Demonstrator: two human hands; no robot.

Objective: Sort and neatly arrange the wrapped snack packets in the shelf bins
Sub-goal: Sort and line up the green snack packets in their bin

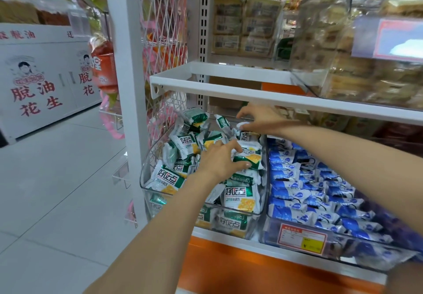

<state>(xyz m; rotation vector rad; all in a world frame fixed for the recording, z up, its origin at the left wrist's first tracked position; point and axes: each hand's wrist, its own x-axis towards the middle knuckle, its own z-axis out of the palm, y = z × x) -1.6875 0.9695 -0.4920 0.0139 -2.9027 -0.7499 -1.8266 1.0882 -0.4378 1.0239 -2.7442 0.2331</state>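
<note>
Curling round a green-and-white foil snack packet (250,157), the fingers (233,145) of the left hand (217,159) are gripping it mid-bin, while the right hand (259,119) is pinching a second white-ended packet (243,126) at twelve o'clock. The clear plastic bin (143,172) is holding a jumbled heap; blue-and-white wrapped packets (297,193) at three o'clock are lying in rows, so most tidying is seemingly remaining.

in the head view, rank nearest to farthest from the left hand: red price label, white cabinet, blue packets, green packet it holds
1. green packet, in the left hand
2. blue packets, next bin right
3. red price label, blue bin's front
4. white cabinet, far left across aisle
</note>
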